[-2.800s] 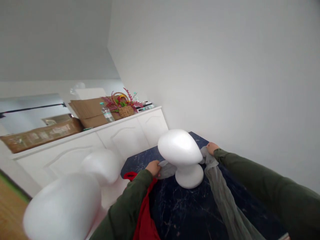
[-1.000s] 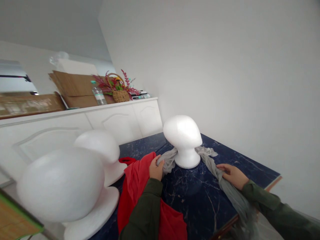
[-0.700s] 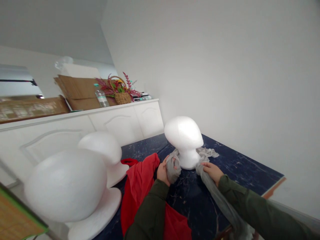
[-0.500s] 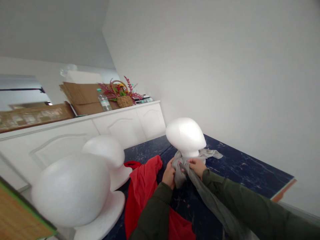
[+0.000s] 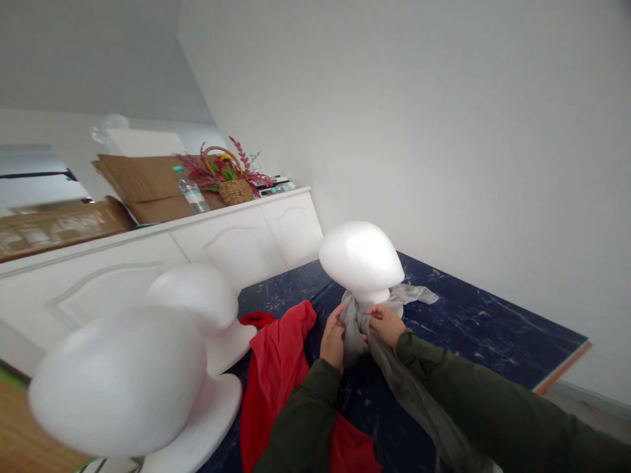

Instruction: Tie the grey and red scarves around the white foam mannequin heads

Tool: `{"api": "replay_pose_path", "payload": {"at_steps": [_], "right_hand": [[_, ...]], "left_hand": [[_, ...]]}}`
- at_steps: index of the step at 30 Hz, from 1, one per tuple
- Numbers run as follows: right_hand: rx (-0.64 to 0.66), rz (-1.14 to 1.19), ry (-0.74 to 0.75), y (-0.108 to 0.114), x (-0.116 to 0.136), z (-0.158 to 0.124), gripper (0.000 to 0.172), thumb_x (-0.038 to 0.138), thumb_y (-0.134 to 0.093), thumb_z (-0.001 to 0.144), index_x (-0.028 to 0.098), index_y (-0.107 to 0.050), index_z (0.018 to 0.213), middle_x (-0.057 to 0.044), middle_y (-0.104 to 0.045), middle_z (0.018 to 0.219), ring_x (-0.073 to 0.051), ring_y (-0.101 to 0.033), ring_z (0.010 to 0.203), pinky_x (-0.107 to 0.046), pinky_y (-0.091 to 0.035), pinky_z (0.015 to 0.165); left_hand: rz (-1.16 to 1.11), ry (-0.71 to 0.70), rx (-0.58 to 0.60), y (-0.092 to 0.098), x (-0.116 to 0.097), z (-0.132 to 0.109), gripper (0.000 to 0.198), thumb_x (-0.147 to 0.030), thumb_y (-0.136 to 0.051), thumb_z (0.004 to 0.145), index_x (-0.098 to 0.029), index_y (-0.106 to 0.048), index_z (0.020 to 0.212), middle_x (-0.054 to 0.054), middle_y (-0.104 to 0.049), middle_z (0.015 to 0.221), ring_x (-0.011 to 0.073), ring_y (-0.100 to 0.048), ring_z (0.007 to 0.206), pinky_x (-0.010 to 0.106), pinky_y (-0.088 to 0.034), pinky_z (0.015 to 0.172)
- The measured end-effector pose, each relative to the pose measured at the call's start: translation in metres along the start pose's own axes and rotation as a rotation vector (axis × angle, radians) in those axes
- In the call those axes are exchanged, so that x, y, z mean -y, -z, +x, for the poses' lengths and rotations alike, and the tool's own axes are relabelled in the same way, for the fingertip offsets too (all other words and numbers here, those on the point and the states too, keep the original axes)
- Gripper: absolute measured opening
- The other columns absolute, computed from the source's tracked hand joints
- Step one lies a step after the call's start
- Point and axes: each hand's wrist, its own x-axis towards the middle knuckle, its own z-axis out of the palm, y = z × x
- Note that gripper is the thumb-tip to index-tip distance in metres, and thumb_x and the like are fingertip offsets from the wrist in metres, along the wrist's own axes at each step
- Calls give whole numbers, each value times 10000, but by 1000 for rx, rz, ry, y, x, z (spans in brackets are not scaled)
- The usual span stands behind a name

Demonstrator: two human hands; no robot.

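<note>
A white foam mannequin head (image 5: 362,259) stands on the dark marble table (image 5: 473,325). A grey scarf (image 5: 355,328) is wrapped round its neck, and one long end trails toward me over my right sleeve. My left hand (image 5: 334,338) and my right hand (image 5: 384,323) meet in front of the neck, both closed on the grey scarf where its two ends cross. A short end of the scarf lies on the table to the right of the head.
A red cloth (image 5: 279,368) lies on the table left of my left arm. Two more white foam heads (image 5: 194,302) (image 5: 118,381) stand at the left. Behind is a white cabinet (image 5: 236,236) bearing cardboard boxes (image 5: 142,184), a water bottle (image 5: 190,192) and a flower basket (image 5: 231,177).
My hands were apart, each on one end of the scarf beside the head. They have come together in front of the neck, crossing the two ends there.
</note>
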Motion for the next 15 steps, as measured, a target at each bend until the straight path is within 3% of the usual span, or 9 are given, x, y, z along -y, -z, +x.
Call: {"api": "replay_pose_path", "payload": {"at_steps": [3, 7, 11, 15], "right_hand": [[65, 154, -94, -5, 5, -4, 193, 129, -438, 551, 194, -449, 733, 59, -537, 542, -118, -513, 436, -230, -390, 431], [94, 269, -172, -7, 13, -9, 222, 103, -415, 544, 196, -436, 745, 59, -507, 559, -97, -481, 439, -217, -386, 426], [173, 283, -238, -8, 17, -15, 155, 187, -433, 623, 198, -436, 777, 47, -499, 587, -112, -500, 511, -235, -410, 485], [203, 132, -17, -8, 14, -17, 263, 257, -598, 572, 176, -486, 796, 12, -564, 703, -157, -544, 691, -293, -437, 678]], "left_hand": [[-70, 47, 10, -1, 1, 0, 555, -69, -415, 593, -168, -450, 1137, 84, -599, 1020, 183, -614, 777, 289, -517, 645], [8, 89, 98, -1, 5, 4, 614, -87, -507, 613, -164, -384, 1209, 104, -599, 1036, 219, -592, 896, 341, -497, 752], [111, -52, 116, 0, 9, 7, 690, -73, -627, 557, -152, -400, 1204, 126, -469, 1235, 218, -449, 1126, 296, -383, 930], [212, -159, 116, -1, 14, 5, 754, -70, -657, 533, -151, -375, 1227, 140, -407, 1285, 225, -411, 1158, 303, -375, 935]]}}
